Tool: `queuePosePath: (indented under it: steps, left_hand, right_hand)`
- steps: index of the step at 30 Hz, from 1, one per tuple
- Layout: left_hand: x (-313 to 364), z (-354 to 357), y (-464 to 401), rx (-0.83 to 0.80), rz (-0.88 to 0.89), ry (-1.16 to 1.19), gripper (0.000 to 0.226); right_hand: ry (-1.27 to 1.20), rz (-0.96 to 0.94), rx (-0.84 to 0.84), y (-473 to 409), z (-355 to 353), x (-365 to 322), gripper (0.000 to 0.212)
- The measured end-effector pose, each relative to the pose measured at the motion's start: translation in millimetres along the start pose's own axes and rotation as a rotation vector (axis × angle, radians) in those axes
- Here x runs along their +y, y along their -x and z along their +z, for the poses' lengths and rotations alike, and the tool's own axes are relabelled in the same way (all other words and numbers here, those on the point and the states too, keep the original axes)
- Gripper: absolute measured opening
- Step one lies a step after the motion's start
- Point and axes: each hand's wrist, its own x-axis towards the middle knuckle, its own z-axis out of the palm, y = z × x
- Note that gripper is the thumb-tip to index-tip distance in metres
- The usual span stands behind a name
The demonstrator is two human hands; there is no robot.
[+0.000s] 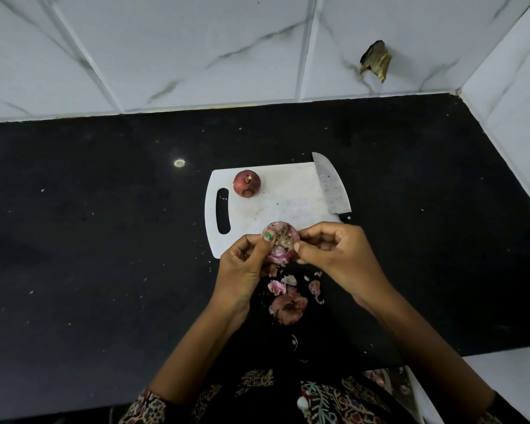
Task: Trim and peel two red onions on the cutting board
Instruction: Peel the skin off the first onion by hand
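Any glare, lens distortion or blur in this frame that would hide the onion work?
Head view: wide-angle bending bows the wall tiles and counter edge; one small light glint on the black counter; the held onion, both hands and the knife are evenly lit and sharp enough; the clothing at the bottom is softer.
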Motion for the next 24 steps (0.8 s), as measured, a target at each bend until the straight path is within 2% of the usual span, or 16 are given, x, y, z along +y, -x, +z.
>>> queuePosePath:
  steps: [4,8,9,11,14,24]
  left_hand:
    - [0.9,2.7,-0.2,0.007,-0.029,0.019,0.048]
    - [2.2,4.2,-0.8,0.033,-0.051,0.070,0.038]
    - [2.1,4.3,-0.7,0.034,-0.052,0.080,0.038]
    - [1.3,4.3,-0.4,0.036,-0.047,0.080,0.037]
    - [0.2,4.4,0.9,0.042,-0.047,0.072,0.039]
    - [0.8,5.6,1.0,0.073,-0.031,0.098,0.037]
  right_hand:
    - [-0.070,0.013,0.054,-2.5,0.1,-0.4,0.021]
    - [-0.185,0.082,-0.010,1.3,2.7,-2.8,0.008]
    - [-0.189,0.090,-0.028,2.3,3.4,-1.9,0.013]
    - [-0.135,0.080,-0.029,3.2,4.9,-1.0,0.020]
    - [-0.052,0.052,0.014,2.2,5.9,-0.3,0.015]
    - [-0.003,0.020,0.013,4.1,7.6,0.6,0.021]
